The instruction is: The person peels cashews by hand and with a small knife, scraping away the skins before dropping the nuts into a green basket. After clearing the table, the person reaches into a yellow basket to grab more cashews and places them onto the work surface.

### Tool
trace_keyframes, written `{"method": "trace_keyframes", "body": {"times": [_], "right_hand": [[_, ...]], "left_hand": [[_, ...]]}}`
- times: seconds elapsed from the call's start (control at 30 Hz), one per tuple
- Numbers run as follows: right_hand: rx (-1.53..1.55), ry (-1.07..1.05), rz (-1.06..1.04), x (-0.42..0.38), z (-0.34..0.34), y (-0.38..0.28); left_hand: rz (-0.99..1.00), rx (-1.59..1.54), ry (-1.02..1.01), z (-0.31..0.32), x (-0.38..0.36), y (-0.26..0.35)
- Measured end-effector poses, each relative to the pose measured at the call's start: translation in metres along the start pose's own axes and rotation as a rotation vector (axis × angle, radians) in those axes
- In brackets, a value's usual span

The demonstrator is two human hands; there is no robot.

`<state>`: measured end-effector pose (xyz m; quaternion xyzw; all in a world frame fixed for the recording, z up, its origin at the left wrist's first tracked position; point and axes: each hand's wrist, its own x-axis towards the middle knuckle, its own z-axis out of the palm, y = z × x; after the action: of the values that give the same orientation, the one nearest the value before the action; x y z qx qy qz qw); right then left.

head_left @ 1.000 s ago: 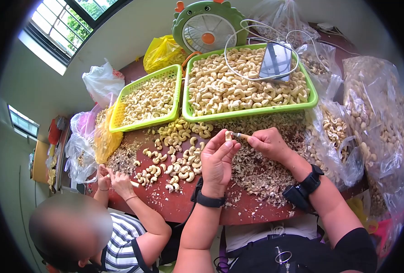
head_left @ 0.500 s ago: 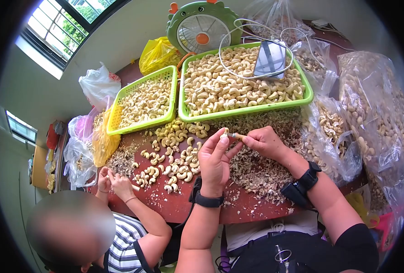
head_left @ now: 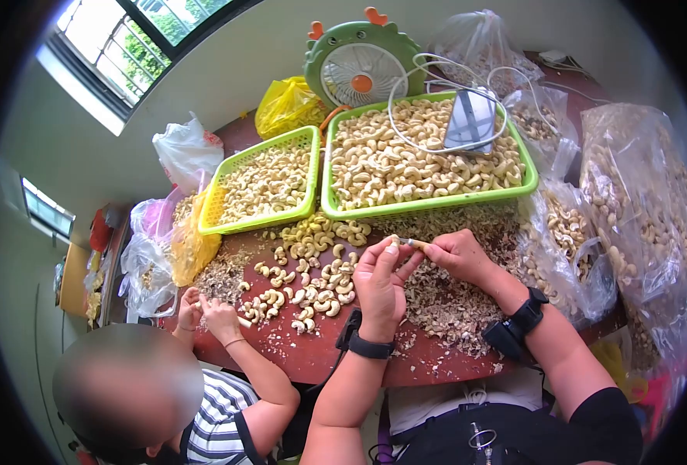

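Between the thumb and fingertips of my left hand (head_left: 380, 285) is a pale cashew nut (head_left: 395, 240). My right hand (head_left: 461, 257) is closed around the wooden handle of a small knife (head_left: 419, 244), its short blade pointing left, right at the nut. Both hands are raised over the front of the red-brown table (head_left: 429, 375). Loose cashews (head_left: 324, 288) lie left of my left hand, and a heap of skin flakes (head_left: 448, 314) spreads below my right hand.
Behind the hands stand a large green basket of cashews (head_left: 429, 204) with a phone (head_left: 470, 120) on top, and a smaller basket (head_left: 262, 224). A green fan (head_left: 364, 66) is at the back. Bagged nuts (head_left: 638, 186) line the right. Another person's hands (head_left: 208, 314) work at left.
The whole view has shifted, so the table and baskets appear further right and slightly lower. My hands keep their grip on the cashew nut and the knife.
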<state>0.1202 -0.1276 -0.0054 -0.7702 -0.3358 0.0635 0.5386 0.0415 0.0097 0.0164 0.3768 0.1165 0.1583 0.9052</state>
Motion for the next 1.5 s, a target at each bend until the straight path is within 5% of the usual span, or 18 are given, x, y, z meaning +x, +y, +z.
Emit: {"method": "trace_keyframes", "body": {"times": [0.53,1.0,1.5], "right_hand": [[0.055,-0.034,0.011,-0.002,0.002,0.029],[0.105,-0.019,-0.008,-0.004,-0.003,0.054],[-0.065,-0.032,0.038,-0.007,-0.006,-0.01]], "left_hand": [[-0.052,0.066,-0.212,-0.013,0.004,0.006],[-0.035,0.196,-0.192,-0.015,0.005,0.01],[-0.095,0.216,-0.192,-0.014,0.007,0.016]]}}
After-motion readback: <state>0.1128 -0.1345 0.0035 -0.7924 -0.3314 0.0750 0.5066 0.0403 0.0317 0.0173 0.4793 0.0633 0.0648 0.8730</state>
